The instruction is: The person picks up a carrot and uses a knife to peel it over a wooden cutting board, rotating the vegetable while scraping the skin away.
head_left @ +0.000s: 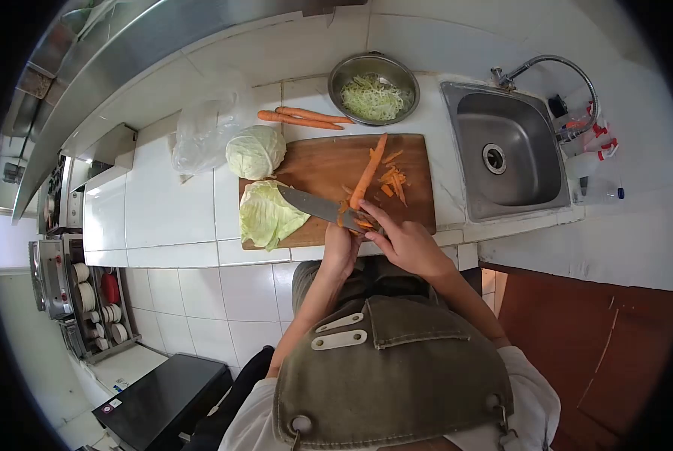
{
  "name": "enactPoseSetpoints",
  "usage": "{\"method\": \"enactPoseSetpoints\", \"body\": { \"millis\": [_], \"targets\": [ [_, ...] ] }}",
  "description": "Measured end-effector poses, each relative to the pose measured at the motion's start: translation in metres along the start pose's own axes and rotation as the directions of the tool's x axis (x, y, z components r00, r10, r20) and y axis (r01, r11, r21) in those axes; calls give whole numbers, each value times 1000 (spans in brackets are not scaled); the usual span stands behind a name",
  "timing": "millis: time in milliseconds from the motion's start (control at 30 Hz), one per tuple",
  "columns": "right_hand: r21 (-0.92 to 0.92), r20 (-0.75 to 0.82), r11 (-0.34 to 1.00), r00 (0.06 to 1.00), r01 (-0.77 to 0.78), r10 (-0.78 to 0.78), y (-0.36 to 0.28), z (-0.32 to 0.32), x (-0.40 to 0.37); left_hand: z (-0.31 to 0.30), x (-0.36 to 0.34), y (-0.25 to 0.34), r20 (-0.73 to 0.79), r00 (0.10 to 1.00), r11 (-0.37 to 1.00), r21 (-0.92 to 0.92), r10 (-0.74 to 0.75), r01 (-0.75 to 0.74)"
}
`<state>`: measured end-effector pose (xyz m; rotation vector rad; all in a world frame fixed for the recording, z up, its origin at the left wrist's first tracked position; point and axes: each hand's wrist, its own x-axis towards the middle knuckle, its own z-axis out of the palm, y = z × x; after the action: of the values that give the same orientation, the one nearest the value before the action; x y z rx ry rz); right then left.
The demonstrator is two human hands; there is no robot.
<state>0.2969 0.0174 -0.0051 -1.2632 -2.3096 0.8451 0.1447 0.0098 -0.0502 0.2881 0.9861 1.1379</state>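
Note:
A broad-bladed knife (313, 206) slants over the cutting board (321, 154), tip toward the upper left. My left hand (341, 249) is closed at the blade's lower right end; the handle is hidden by my hands. My right hand (405, 242) is beside the blade's heel, index finger and thumb apart, the index fingertip at the lower end of a peeled carrot (368, 173). Carrot slices (360, 222) cling to the blade near my fingers. More carrot pieces (394, 183) lie on the board, right of the carrot. A loose cabbage leaf (267, 216) rests at the board's left edge.
Behind the board's left corner sits a cabbage (255, 152), beside a clear plastic bag (201, 134). Several whole carrots (300, 120) lie near the wall. A metal bowl (414, 104) holds shredded cabbage (372, 98). At right is a sink (477, 184) with a flexible faucet (593, 90).

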Motion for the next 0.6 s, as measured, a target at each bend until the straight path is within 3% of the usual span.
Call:
{"method": "enactPoseSetpoints", "body": {
  "millis": [67,167,267,333,433,500,600],
  "targets": [
    [-24,-63,999,997,44,-45,3,3,0,-3,3,-4,24,1000,1000,-13,2,-2],
    [-97,11,993,998,-67,69,4,3,0,2,0,-2,4,1000,998,-65,4,-4],
    [-75,-25,997,1000,-15,14,5,6,1,-3,1,-6,-25,1000,996,-86,6,-8],
    [72,26,997,1000,-17,15,1,2,-1,-8,3,-7,-24,1000,998,-67,14,-15],
    [106,80,993,996,-50,41,6,2,-2,-11,4,-9,-40,999,996,-91,15,-19],
    [109,99,992,994,-66,55,6,-2,-2,-15,4,-10,19,1000,996,-92,22,-20],
    [44,108,996,992,-76,71,-2,-7,0,-12,2,-7,-18,1000,998,-56,15,-16]
  ]
}}
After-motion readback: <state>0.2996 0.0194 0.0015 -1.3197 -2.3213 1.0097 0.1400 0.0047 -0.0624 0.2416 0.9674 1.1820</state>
